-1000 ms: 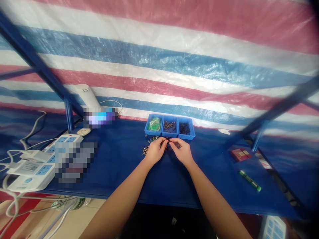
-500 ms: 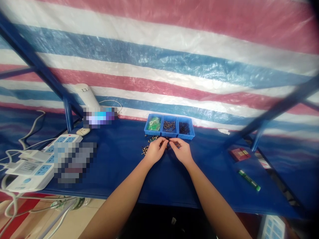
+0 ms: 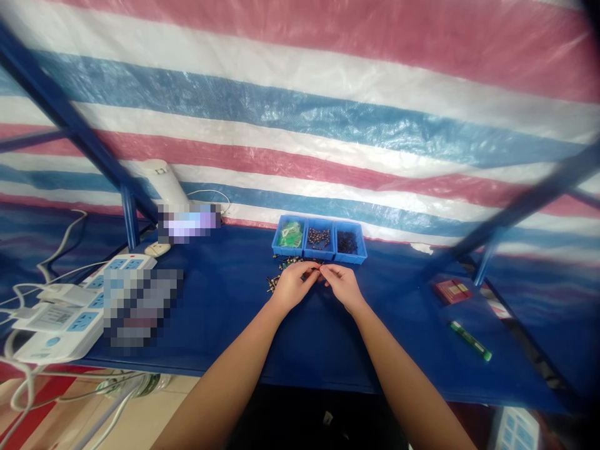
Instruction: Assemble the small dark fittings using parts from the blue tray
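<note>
My left hand (image 3: 294, 284) and my right hand (image 3: 343, 286) meet at the fingertips over the blue table, just in front of three joined blue bins. Both are closed in a pinch; whatever sits between the fingers is tiny, dark and hard to make out. The left bin (image 3: 274, 244) holds green and clear pieces. In the middle bin (image 3: 319, 255) lie small brass-and-black parts, and the right bin (image 3: 351, 257) contains small black parts. A loose pile of brass-and-black parts (image 3: 272, 283) lies beside my left hand, partly covered by it.
A white power strip (image 3: 89, 325) with plugs and cables lies at the left, beside a pixelated dark object (image 3: 143, 306). Behind stands a white cylinder (image 3: 164, 181). On the right are a red box (image 3: 452, 291) and a green tube-like packet (image 3: 470, 340). Blue frame posts rise at both sides.
My fingertips have come together, the right hand's fingers shifting slightly left to touch the left hand's. The bins and the pile look the same.
</note>
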